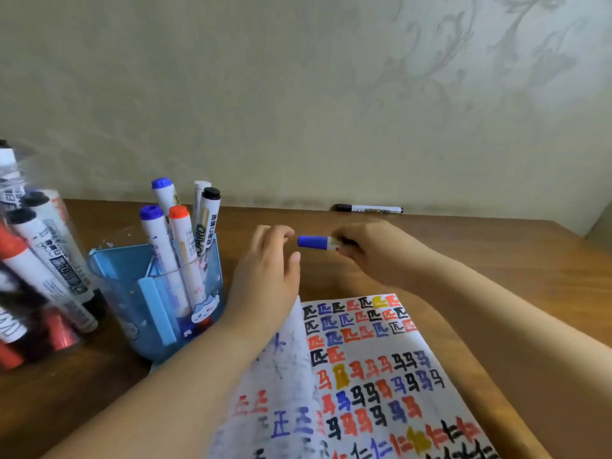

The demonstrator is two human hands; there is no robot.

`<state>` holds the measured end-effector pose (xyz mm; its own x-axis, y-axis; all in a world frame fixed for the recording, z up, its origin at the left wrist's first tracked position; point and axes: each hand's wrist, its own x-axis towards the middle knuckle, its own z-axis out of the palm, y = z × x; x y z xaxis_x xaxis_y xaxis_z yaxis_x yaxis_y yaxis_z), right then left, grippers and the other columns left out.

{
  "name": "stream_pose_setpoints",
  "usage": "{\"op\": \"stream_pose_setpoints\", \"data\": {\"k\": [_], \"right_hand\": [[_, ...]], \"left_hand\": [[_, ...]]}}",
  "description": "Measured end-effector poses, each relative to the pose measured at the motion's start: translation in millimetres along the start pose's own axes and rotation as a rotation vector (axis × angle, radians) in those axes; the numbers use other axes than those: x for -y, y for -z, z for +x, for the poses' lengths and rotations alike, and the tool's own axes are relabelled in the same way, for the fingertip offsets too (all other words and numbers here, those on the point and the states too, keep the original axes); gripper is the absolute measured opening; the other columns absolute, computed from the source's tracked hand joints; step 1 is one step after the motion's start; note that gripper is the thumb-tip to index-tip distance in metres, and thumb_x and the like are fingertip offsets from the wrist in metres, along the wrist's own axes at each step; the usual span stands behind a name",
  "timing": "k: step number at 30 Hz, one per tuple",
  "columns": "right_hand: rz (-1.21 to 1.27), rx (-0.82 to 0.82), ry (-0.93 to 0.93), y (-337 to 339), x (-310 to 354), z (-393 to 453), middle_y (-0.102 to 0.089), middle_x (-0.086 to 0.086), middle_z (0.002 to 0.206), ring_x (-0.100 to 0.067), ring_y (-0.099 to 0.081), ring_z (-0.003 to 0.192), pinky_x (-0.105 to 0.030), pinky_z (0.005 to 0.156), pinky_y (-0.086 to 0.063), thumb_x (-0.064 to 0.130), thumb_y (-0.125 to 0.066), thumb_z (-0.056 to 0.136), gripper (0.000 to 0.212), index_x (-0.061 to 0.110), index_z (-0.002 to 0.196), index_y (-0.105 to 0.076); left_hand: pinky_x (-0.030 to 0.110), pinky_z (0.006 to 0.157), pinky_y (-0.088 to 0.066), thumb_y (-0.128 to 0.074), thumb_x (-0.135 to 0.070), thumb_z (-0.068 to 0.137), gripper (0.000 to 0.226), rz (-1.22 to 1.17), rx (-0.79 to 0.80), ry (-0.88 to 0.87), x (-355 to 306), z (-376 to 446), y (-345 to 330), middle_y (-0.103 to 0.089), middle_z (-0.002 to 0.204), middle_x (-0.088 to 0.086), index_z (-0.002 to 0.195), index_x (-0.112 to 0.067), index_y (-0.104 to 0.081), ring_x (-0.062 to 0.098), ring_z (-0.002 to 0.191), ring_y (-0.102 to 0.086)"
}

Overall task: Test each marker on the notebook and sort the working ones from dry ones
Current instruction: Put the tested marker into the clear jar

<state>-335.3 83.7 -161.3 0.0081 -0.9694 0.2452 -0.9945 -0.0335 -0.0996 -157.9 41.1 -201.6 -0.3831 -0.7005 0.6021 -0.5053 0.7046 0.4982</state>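
Marker (pixel 316 242) with a blue cap lies sideways in the right hand (pixel 367 250), above the table just past the top edge of the notebook (pixel 371 376). Only the cap and a sliver of white barrel show; the rest is hidden inside curled fingers that grip it. At 9 o'clock of the cap, the left hand (pixel 268 270) hovers with fingers loosely bent, thumb and fingertips close to the cap but not touching it, holding nothing.

The notebook lies open at 6 o'clock of the hands, its pages filled with rows of red, blue, black and yellow marks. The left page curls up and its marks are blurred; the bottom is cut off by the frame edge.

At 9 o'clock of the left hand stands a blue holder (pixel 155 299), translucent, with inner dividers. Five markers stand in its far compartment, caps up: two blue, one red, one black, one white. The near compartment's contents cannot be made out.

At 9 o'clock of the holder, a clear jar (pixel 39 276) is packed with leaning markers, black and red caps among them. It is blurred and cut off at the left edge, so no count is possible.

At 1 o'clock of the right hand, a thin black pen (pixel 369 209) lies on the table (pixel 496 253) against the wall.
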Motion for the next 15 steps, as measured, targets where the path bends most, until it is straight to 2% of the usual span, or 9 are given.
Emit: {"op": "stream_pose_setpoints", "data": {"k": [2,4,6,7,9,12,13,15], "right_hand": [[-0.021,0.037,0.006,10,12,-39,-0.063,0.001,0.098,-0.02,-0.057,0.084,-0.037,0.075,-0.049,0.024,-0.043,0.097,0.016,0.023,0.108,-0.056],[-0.004,0.044,0.007,21,24,-70,-0.062,0.004,0.104,-0.016,-0.057,0.088,-0.03,0.075,-0.048,0.027,-0.044,0.098,0.02,0.023,0.114,-0.054],[0.022,0.047,0.016,31,37,-96,-0.061,0.007,0.109,-0.013,-0.057,0.092,-0.024,0.076,-0.046,0.028,-0.045,0.098,0.022,0.024,0.117,-0.053],[0.027,0.043,0.027,34,43,-107,-0.059,0.008,0.112,-0.011,-0.056,0.093,-0.022,0.076,-0.046,0.028,-0.045,0.098,0.023,0.024,0.119,-0.053],[0.009,0.024,0.063,37,55,-128,-0.056,0.009,0.116,-0.01,-0.055,0.098,-0.022,0.079,-0.046,0.03,-0.044,0.098,0.028,0.024,0.125,-0.051],[-0.088,-0.036,0.12,27,73,-147,-0.057,0.002,0.115,-0.019,-0.055,0.101,-0.03,0.082,-0.046,0.034,-0.044,0.098,0.032,0.018,0.124,-0.053],[-0.136,-0.058,0.138,21,79,-151,-0.059,-0.001,0.108,-0.021,-0.057,0.095,-0.032,0.078,-0.047,0.033,-0.047,0.097,0.028,0.015,0.116,-0.056],[-0.208,-0.107,0.172,9,91,-156,-0.06,-0.002,0.082,-0.02,-0.059,0.069,-0.029,0.058,-0.046,0.028,-0.059,0.086,0.016,0.012,0.091,-0.06]], "left_hand": [[0.023,0.074,-0.043,-0.048,-0.025,0.093,0.032,0.001,0.083,-0.137,-14,-2,8,-0.045,0.125,-0.002,0.123,-0.014,-0.049,0.014,0.1,-0.054],[0.022,0.081,-0.042,-0.041,-0.033,0.095,0.034,0.038,0.324,-0.233,-30,-6,18,-0.043,0.126,-0.009,0.125,-0.019,-0.046,0.008,0.106,-0.05],[0.022,0.083,-0.041,-0.039,-0.035,0.095,0.026,0.117,0.567,-0.302,-44,-15,27,-0.049,0.113,-0.009,0.114,-0.021,-0.05,0.008,0.103,-0.048],[0.022,0.081,-0.04,-0.04,-0.034,0.095,0.019,0.12,0.627,-0.311,-49,-23,33,-0.05,0.104,-0.009,0.105,-0.021,-0.05,0.008,0.099,-0.048],[0.021,0.075,-0.036,-0.041,-0.031,0.096,0.008,0.076,0.651,-0.297,-55,-39,43,-0.047,0.092,-0.01,0.092,-0.023,-0.043,0.008,0.091,-0.048],[0.026,0.075,-0.042,-0.04,-0.027,0.097,0.008,0.067,0.634,-0.281,-61,-64,55,-0.052,0.097,-0.006,0.09,-0.028,-0.036,0.01,0.086,-0.05],[0.03,0.077,-0.045,-0.039,-0.027,0.097,0.008,0.08,0.641,-0.272,-62,-71,58,-0.055,0.101,-0.004,0.089,-0.028,-0.035,0.012,0.087,-0.052],[0.035,0.079,-0.046,-0.038,-0.03,0.097,0.01,0.101,0.663,-0.253,-62,-81,64,-0.058,0.104,0.0,0.088,-0.026,-0.036,0.015,0.089,-0.055]]}}
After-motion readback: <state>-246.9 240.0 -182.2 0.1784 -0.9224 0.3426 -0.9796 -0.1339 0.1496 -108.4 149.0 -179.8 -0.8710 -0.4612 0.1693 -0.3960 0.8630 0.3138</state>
